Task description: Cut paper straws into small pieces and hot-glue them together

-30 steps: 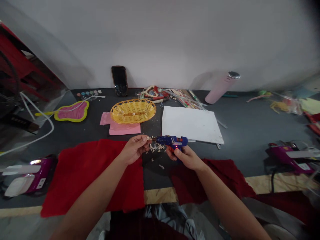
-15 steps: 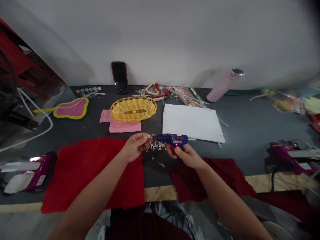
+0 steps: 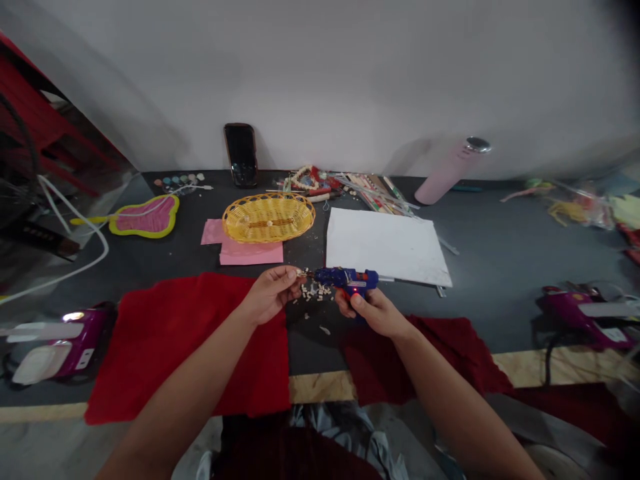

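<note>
My right hand point(image 3: 373, 310) is wrapped round the handle of a blue glue gun point(image 3: 345, 277) with a small red light lit. Its nozzle points left, close to the fingertips of my left hand point(image 3: 275, 291). Those fingers pinch a small pale piece point(image 3: 300, 273) whose details are too small to tell. Under the gun, several small cream pieces point(image 3: 315, 292) lie scattered on the dark table point(image 3: 310, 347).
A yellow basket point(image 3: 269, 219) rests partly on pink sheets point(image 3: 250, 252). Beside it lies a white board point(image 3: 385, 243). A phone point(image 3: 241, 155) and a pink bottle point(image 3: 450, 172) stand behind. Red cloths point(image 3: 190, 340) lie in front, and purple devices point(image 3: 90, 343) at both sides.
The whole view has shifted very slightly. Both hands keep the same hold, with the nozzle still by the pale piece.
</note>
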`<state>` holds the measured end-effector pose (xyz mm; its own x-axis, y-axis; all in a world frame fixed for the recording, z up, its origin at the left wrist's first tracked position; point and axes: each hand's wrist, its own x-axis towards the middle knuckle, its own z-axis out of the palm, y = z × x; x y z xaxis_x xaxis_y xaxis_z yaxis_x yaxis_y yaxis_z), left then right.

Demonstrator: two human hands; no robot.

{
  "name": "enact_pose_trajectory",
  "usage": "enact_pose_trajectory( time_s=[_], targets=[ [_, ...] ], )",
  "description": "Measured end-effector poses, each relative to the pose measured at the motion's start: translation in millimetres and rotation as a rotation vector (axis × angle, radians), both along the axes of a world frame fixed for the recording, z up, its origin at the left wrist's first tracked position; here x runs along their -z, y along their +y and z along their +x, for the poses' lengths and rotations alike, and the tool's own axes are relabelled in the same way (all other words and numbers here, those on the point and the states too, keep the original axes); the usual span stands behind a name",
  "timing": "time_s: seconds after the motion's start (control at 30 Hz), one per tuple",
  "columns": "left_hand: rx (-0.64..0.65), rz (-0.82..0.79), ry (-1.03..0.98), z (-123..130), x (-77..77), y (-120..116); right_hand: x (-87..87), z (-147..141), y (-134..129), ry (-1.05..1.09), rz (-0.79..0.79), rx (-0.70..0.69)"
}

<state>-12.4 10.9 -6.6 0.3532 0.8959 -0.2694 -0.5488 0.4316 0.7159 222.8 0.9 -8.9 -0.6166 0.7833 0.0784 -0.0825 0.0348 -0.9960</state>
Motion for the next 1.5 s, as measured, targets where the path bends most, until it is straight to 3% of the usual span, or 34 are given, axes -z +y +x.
enact_pose_trajectory(
  time_s=[0.4, 1.17, 1.33, 1.5],
  targets=[
    [-0.018, -0.001, 0.002, 0, -0.9, 0, -6.8, -2, 1, -0.031, 0.044, -0.012],
    [-0.013, 0.025, -0.002, 0, -0.1, 0, -4.9, -1, 0, 0.003, -0.017, -0.016],
    [-0.021, -0.007, 0.000, 0, -1.3, 0, -0.9, 6, 0, 0.038, -0.107, 0.054],
    [-0.017, 0.016, 0.017, -1, -0.5, 0, -2.3, 24, 11, 0.121, -0.235, 0.327]
  ],
)
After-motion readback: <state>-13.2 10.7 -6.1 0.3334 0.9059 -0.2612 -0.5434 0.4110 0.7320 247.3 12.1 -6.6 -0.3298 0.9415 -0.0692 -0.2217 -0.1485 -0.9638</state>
